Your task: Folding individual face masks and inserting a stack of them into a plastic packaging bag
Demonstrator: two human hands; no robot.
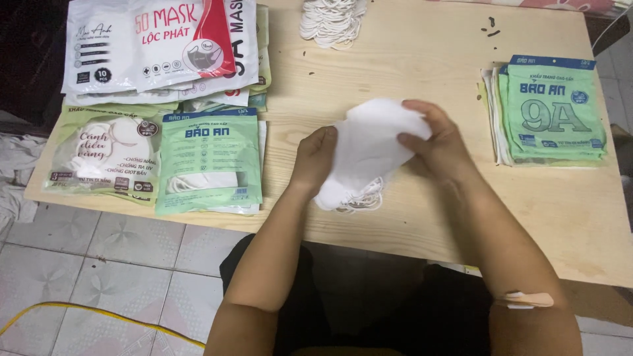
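Observation:
A stack of white face masks point(366, 151) with ear loops hanging below is held over the wooden table point(422, 59). My left hand point(315, 158) grips the stack's left edge. My right hand point(435, 142) clasps its upper right side, thumb on the front. Both hands sit near the table's front edge, at its middle.
Filled mask packets lie at the left: a green one point(211, 161), a pale one point(102, 158), and white ones point(158, 43) behind. A pile of flat green pouches point(550, 109) lies at the right. More white masks point(331, 20) rest at the far edge. Tiled floor lies below.

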